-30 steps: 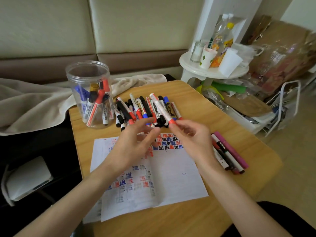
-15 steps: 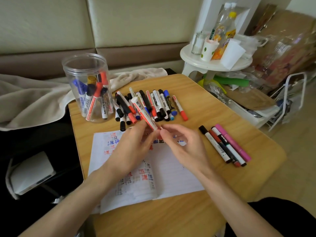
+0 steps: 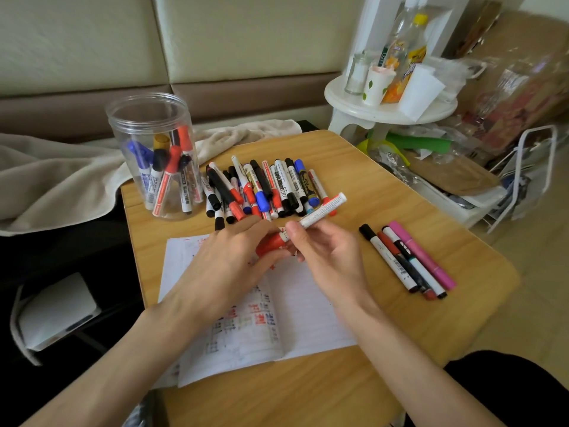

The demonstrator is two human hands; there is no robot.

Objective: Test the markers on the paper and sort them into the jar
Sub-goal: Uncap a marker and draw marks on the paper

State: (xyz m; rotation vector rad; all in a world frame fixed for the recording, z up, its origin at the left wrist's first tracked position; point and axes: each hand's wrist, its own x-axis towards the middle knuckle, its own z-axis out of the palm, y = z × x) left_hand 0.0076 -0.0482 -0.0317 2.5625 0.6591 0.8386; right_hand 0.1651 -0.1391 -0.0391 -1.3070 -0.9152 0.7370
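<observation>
Held marker: a white-barrelled marker [image 3: 320, 211] lies slanted between the two hands, above the paper, with its far end pointing up and to the right.
Left hand: the left hand [image 3: 234, 260] has its fingers [image 3: 257, 231] curled round the marker's red cap [image 3: 272, 245].
Right hand: the right hand [image 3: 331, 254] pinches the barrel just beside the cap, with the thumb on top and the fingers clamped on it.
Marker's look: white barrel with small dark print and a red cap. I cannot tell whether the cap is fully seated.
Paper: the white lined paper [image 3: 311, 306] lies under both hands and carries red, blue and black test marks.
Pile: loose markers [image 3: 261, 189] with red, blue and black caps lie side by side just beyond the fingers.
Jar: the clear jar [image 3: 147, 118] stands upright and open beyond and left of the left fingers, with several markers leaning inside.
Set-aside group: four markers [image 3: 406, 260], one of them pink, lie together right of the right fingers.
Surface: the light wooden surface [image 3: 385, 186] has rounded corners.
Room: a beige blanket [image 3: 46, 180] lies left of the jar. A white stool [image 3: 354, 106] with bottles and cups stands far right.
</observation>
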